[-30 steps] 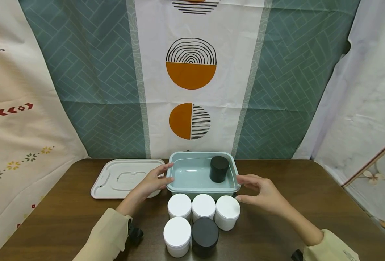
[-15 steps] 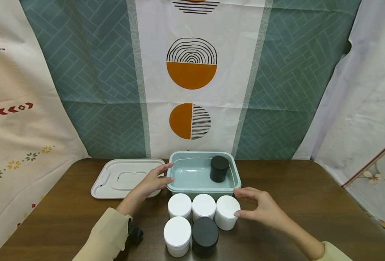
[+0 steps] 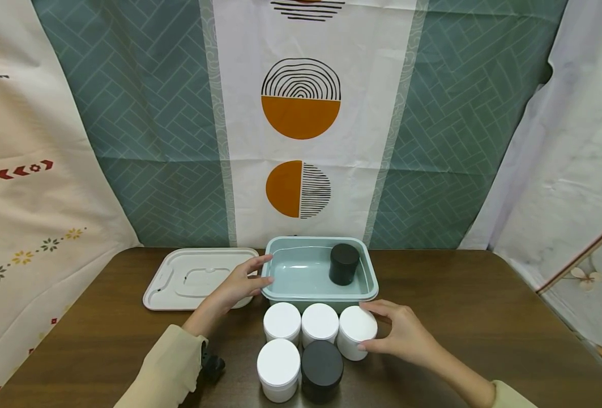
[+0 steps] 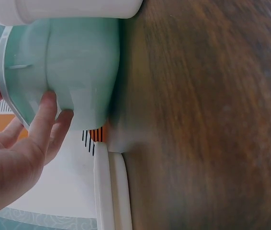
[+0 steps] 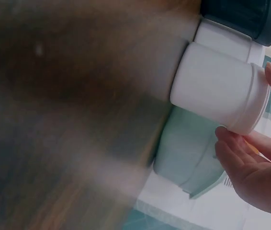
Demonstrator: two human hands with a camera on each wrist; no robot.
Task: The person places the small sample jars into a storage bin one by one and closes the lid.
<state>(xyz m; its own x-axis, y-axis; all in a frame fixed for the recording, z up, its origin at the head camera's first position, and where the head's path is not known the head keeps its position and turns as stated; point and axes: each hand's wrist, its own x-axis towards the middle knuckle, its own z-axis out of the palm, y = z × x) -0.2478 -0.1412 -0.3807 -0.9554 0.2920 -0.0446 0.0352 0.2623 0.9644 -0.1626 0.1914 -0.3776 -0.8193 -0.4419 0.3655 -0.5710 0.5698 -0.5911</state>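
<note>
My left hand (image 3: 239, 283) grips the left rim of a pale green plastic box (image 3: 321, 298), some fingers against its outer wall and others over the edge, as the left wrist view shows. Inside the box, toward its right end, stands a black jar (image 3: 344, 265). My right hand (image 3: 402, 334) holds the lid of the rightmost white jar (image 3: 357, 326), thumb on the near side and fingers on the far side. This jar stands upright on the table in the right wrist view, its lid (image 5: 259, 100) between thumb and fingertips.
Two more white jars (image 3: 282, 322) line up beside the held one, just in front of the box. Nearer stand another white jar (image 3: 278, 365) and a black-lidded jar (image 3: 322, 365). A white lid (image 3: 178, 283) lies left of the box. A patterned cloth (image 3: 178, 141) hangs behind the wooden table (image 3: 459, 294).
My right hand has left the box's right side, moved toward me and closed around the rightmost white jar's lid. My left hand has stayed at the box's left rim.
</note>
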